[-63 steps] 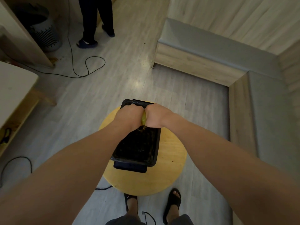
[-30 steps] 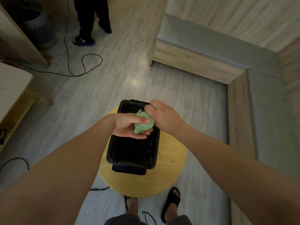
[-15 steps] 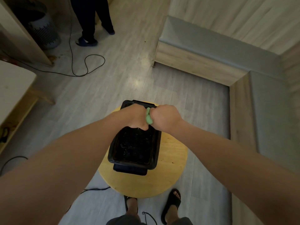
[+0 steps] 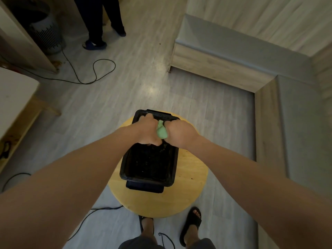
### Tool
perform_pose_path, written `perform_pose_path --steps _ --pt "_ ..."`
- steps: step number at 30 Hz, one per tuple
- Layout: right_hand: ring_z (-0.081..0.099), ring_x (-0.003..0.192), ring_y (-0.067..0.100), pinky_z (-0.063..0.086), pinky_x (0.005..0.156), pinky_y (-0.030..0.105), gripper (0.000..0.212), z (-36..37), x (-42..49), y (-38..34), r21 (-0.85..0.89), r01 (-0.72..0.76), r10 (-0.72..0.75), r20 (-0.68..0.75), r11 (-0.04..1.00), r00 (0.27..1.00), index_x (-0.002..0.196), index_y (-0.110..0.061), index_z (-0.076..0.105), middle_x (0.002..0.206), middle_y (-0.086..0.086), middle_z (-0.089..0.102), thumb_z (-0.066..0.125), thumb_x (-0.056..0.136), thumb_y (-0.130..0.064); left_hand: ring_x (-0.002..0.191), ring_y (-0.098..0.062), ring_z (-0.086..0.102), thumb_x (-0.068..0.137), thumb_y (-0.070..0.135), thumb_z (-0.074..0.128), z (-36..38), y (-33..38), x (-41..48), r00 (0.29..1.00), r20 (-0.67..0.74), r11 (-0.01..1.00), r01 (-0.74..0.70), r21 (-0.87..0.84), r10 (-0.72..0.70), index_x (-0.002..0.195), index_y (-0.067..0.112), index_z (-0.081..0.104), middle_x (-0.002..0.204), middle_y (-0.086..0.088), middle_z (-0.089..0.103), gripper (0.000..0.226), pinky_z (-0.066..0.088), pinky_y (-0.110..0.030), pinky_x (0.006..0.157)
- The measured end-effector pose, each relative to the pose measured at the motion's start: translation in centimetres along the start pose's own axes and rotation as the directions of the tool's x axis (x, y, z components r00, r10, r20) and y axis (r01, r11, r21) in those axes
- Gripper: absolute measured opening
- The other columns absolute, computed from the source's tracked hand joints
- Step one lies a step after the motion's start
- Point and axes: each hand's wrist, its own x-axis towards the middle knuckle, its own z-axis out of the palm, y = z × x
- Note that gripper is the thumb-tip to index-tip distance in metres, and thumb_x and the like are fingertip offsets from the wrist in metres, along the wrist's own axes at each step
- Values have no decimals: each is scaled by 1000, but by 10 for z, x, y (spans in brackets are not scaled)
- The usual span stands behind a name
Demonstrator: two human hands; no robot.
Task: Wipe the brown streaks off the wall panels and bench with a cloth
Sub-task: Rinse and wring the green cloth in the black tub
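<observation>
**A:** Green cloth [image 4: 162, 132], bunched into a tight wad. Where does it sit?

**B:** Between two fists, above the far end of the black tub [image 4: 124, 167]. The left hand [image 4: 148, 131] curls round one side of it and the right hand [image 4: 179, 134] round the other, knuckles up.

**A:** And the tub?

**B:** It stands on a round wooden stool [image 4: 191, 187], just ahead of the person's sandalled feet [image 4: 193, 220]. Its inside is dark and glistens. That is probably liquid, though the light is too dim to be sure.

**A:** The bench?

**B:** The grey-topped bench [image 4: 233, 49] runs along the pale wall panels [image 4: 260, 17] at the right and turns the corner, well apart from the stool.

**A:** Further out?

**B:** A black cable [image 4: 97, 69] loops over the floor at upper left, near another person's legs [image 4: 97, 24] and a slatted round appliance [image 4: 48, 36].
</observation>
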Motion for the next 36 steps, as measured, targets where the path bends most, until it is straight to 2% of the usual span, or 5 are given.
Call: perform_pose_path --steps 5,12,25,30,36 --pt "60 57 31 29 44 29 27 -2 -11 13 -209 143 -199 -277 967 940 88 -9 59 79 9 60 82 77 -19 108 -26 72 93 52 69 -8 -13 -16 947 312 471 242 -848 74 119 7 70 113 -8 76 52 57 -38 98" --pt "53 63 28 38 47 36 22 -11 -11 16 -272 268 -369 -458 924 809 92 -5 59 82 11 54 71 76 3 105 -26 74 98 68 47 10 -12 2 940 324 -137 310 -941 -102 114 2 66 122 -15 72 71 62 -36 83" --pt "55 72 27 47 59 40 18 -13 -6 14 -348 332 -448 -341 877 826 100 -6 64 84 9 58 72 83 -6 113 -30 70 68 73 73 8 -7 -5 817 502 169 473 -865 283 142 4 50 136 -23 62 104 61 -41 80" --pt "58 56 25 37 46 31 15 -16 -3 7 -473 285 -408 -179 834 895 88 -12 65 70 4 58 75 76 -11 54 -10 42 87 26 82 -16 4 -2 794 604 756 348 -555 78 83 13 61 71 -2 56 25 33 -20 47" --pt "49 64 22 37 57 29 12 -32 2 -14 -340 10 3 38 940 999 76 -20 51 66 -4 44 59 85 -19 68 -21 60 88 19 59 6 28 1 988 -97 979 137 154 -123 93 13 66 78 -1 62 10 50 -33 62"
